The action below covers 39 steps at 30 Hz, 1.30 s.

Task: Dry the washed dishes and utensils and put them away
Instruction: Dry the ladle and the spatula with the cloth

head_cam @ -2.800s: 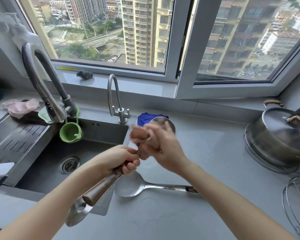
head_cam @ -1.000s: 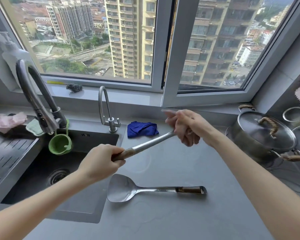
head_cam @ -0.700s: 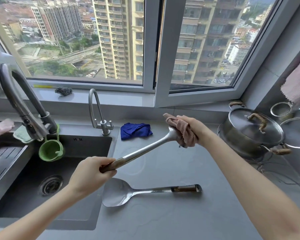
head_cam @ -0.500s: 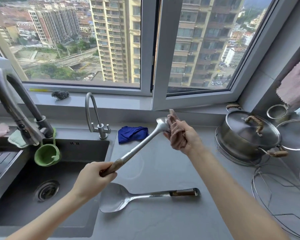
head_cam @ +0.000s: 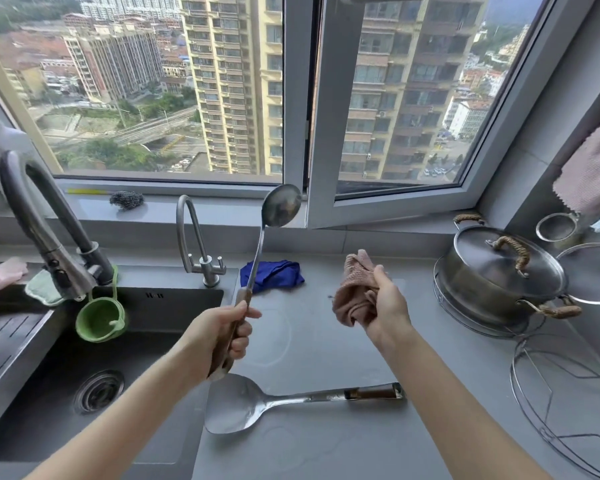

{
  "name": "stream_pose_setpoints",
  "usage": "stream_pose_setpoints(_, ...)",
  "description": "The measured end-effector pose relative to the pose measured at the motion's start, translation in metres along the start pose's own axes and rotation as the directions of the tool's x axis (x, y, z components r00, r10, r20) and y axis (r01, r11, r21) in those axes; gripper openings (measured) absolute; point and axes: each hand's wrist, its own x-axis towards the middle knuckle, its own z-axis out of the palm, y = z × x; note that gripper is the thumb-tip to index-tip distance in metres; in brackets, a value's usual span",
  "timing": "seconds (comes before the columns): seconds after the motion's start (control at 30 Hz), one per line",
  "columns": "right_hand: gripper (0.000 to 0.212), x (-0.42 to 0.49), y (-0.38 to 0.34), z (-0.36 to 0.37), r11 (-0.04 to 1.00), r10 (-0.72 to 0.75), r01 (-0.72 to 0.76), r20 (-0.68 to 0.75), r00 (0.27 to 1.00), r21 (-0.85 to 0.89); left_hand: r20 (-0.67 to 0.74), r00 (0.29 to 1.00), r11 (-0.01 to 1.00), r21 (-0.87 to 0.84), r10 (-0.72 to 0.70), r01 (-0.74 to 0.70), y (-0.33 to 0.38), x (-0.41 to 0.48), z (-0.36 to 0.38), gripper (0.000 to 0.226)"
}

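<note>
Ladle [head_cam: 280, 210] gripped upright, left hand [head_cam: 222, 327]; right hand [head_cam: 386, 306] clutches cloth [head_cam: 354, 293]; spatula [head_cam: 237, 407] on counter [head_cam: 326, 344].

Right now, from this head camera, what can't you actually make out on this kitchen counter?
All in the head view:
- Inside of the pot: hidden by its lid.
- Handle of the ladle: mostly covered by the left hand.
- Whether the ladle is dry: drops too small to tell.
- Far side of the wire rack: cut off by the right edge.
- Part of the cloth: bunched inside the right hand.

The steel ladle [head_cam: 280, 209] stands nearly upright, bowl up; the steel spatula [head_cam: 235, 408] lies flat on the counter [head_cam: 326, 448].
</note>
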Motion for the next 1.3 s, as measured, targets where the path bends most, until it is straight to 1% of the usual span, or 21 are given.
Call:
stream_pose_setpoints(0.07, 0.044, -0.005, -0.002, 0.004, 0.967, 0.208, -0.221, 0.105, 0.973, 0.129, 0.200, 0.976, 0.968, -0.213, -0.091, 0.134, 0.007, 0.000, -0.005, 0.028)
stream_pose_setpoints(0.1, 0.053, -0.005, 0.001, 0.008, 0.936, 0.276, -0.303, 0.163, 0.947, 0.177, 0.311, 0.945, 0.947, -0.259, -0.103, 0.188, 0.007, 0.001, -0.007, 0.033)
stream_pose_setpoints(0.17, 0.062, -0.014, 0.006, 0.021, 0.884, 0.346, -0.417, 0.305, 0.887, 0.211, 0.548, 0.831, 0.922, -0.267, -0.093, 0.279, -0.001, 0.006, -0.010, 0.031)
stream_pose_setpoints(0.2, 0.058, -0.017, 0.007, 0.029, 0.886, 0.335, -0.419, 0.352, 0.874, 0.197, 0.619, 0.781, 0.922, -0.253, -0.079, 0.293, -0.006, 0.007, -0.006, 0.030)
stream_pose_setpoints(0.27, 0.040, -0.021, 0.007, 0.046, 0.945, 0.261, -0.314, 0.372, 0.891, 0.089, 0.669, 0.735, 0.920, -0.208, -0.114, 0.332, -0.013, 0.010, 0.004, 0.032)
stream_pose_setpoints(0.33, 0.022, -0.023, 0.007, 0.059, 0.975, 0.218, -0.219, 0.333, 0.917, -0.035, 0.695, 0.695, 0.904, -0.158, -0.184, 0.398, -0.018, 0.008, 0.021, 0.028)
stream_pose_setpoints(0.37, 0.018, -0.022, 0.008, 0.062, 0.977, 0.213, -0.196, 0.279, 0.936, -0.088, 0.667, 0.712, 0.911, -0.119, -0.221, 0.394, -0.019, 0.006, 0.025, 0.028)
stream_pose_setpoints(0.4, 0.019, -0.020, 0.008, 0.062, 0.973, 0.213, -0.183, 0.244, 0.946, -0.139, 0.604, 0.755, 0.941, -0.025, -0.255, 0.338, -0.019, 0.005, 0.027, 0.030)
stream_pose_setpoints(0.43, 0.019, -0.018, 0.008, 0.059, 0.964, 0.216, -0.174, 0.213, 0.953, -0.201, 0.535, 0.797, 0.959, 0.125, -0.281, 0.255, -0.018, 0.004, 0.026, 0.032)
stream_pose_setpoints(0.5, 0.014, -0.018, 0.006, 0.049, 0.927, 0.227, -0.151, 0.193, 0.955, -0.343, 0.418, 0.863, 0.909, 0.404, -0.283, 0.102, -0.010, 0.005, 0.019, 0.045)
stream_pose_setpoints(0.57, 0.007, -0.021, 0.001, 0.036, 0.865, 0.266, -0.122, 0.237, 0.934, -0.487, 0.248, 0.955, 0.885, 0.464, -0.160, 0.028, 0.002, 0.011, 0.011, 0.054)
stream_pose_setpoints(0.63, 0.004, -0.029, -0.002, 0.023, 0.767, 0.357, -0.084, 0.314, 0.880, -0.636, 0.096, 0.995, 0.883, 0.466, 0.008, -0.052, 0.016, 0.018, 0.007, 0.054)
stream_pose_setpoints(0.7, 0.013, -0.038, -0.004, 0.013, 0.646, 0.437, -0.015, 0.354, 0.827, -0.763, 0.033, 0.991, 0.838, 0.530, 0.129, -0.127, 0.031, 0.024, 0.008, 0.051)
stream_pose_setpoints(0.77, 0.019, -0.049, -0.004, 0.007, 0.540, 0.495, 0.062, 0.377, 0.783, -0.839, 0.018, 0.982, 0.775, 0.611, 0.190, -0.162, 0.036, 0.029, 0.009, 0.047)
stream_pose_setpoints(0.87, 0.050, -0.060, -0.001, 0.000, 0.446, 0.552, 0.075, 0.341, 0.761, -0.892, -0.023, 0.968, 0.641, 0.753, 0.249, -0.147, 0.028, 0.035, 0.008, 0.036)
stream_pose_setpoints(0.93, 0.065, -0.066, 0.001, -0.007, 0.405, 0.578, 0.081, 0.324, 0.749, -0.911, -0.017, 0.963, 0.576, 0.804, 0.271, -0.148, 0.019, 0.037, 0.007, 0.036)
stream_pose_setpoints(0.97, 0.064, -0.068, 0.001, -0.013, 0.392, 0.591, 0.084, 0.321, 0.740, -0.916, -0.023, 0.960, 0.562, 0.815, 0.279, -0.144, 0.016, 0.038, 0.005, 0.036)
stream_pose_setpoints(1.07, 0.043, -0.076, -0.011, -0.031, 0.394, 0.603, 0.108, 0.345, 0.719, -0.913, -0.087, 0.951, 0.566, 0.818, 0.297, -0.102, 0.009, 0.040, -0.004, 0.034)
stream_pose_setpoints(1.13, 0.040, -0.079, -0.023, -0.043, 0.389, 0.575, 0.145, 0.362, 0.733, -0.910, -0.115, 0.952, 0.586, 0.807, 0.283, -0.077, 0.005, 0.041, -0.007, 0.032)
stream_pose_setpoints(1.2, 0.032, -0.081, -0.033, -0.054, 0.353, 0.536, 0.186, 0.362, 0.763, -0.917, -0.149, 0.948, 0.616, 0.786, 0.283, -0.061, 0.003, 0.043, -0.011, 0.031)
stream_pose_setpoints(1.3, 0.028, -0.084, -0.041, -0.078, 0.306, 0.528, 0.188, 0.331, 0.782, -0.933, -0.217, 0.929, 0.651, 0.758, 0.300, -0.033, 0.006, 0.047, -0.019, 0.027)
